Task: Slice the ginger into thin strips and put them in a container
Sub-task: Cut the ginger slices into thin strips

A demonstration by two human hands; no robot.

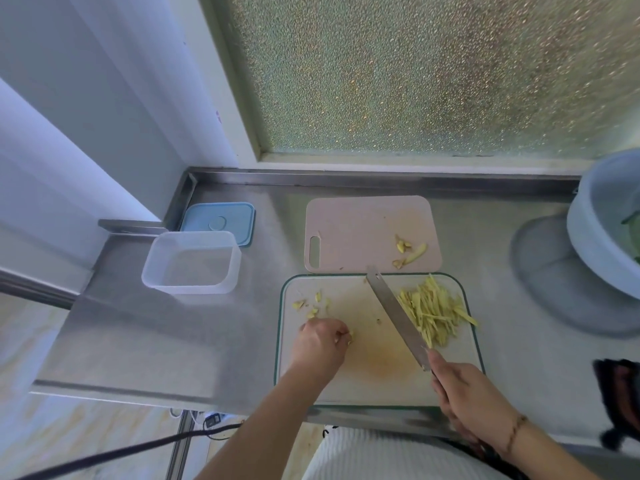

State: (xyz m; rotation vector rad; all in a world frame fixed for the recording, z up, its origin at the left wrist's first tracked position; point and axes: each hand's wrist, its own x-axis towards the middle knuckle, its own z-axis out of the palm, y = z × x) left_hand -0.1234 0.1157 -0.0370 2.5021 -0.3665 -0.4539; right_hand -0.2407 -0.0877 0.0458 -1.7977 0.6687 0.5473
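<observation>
One clear rectangular container [191,262] sits empty; a ginger bit [351,336] is pinched by the left hand [323,344], the steel knife [398,315] gripped by the right hand [474,400].

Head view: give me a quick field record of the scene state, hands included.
left hand: fingers curled, pinching a small ginger piece on the white cutting board
right hand: grips the knife, blade angled across the board
ginger strips: piled right of the blade
ginger scraps: at the board's far left
pink board: behind the white one, a few offcuts on it
container: clear, open, no ginger inside
blue lid: behind the container
</observation>
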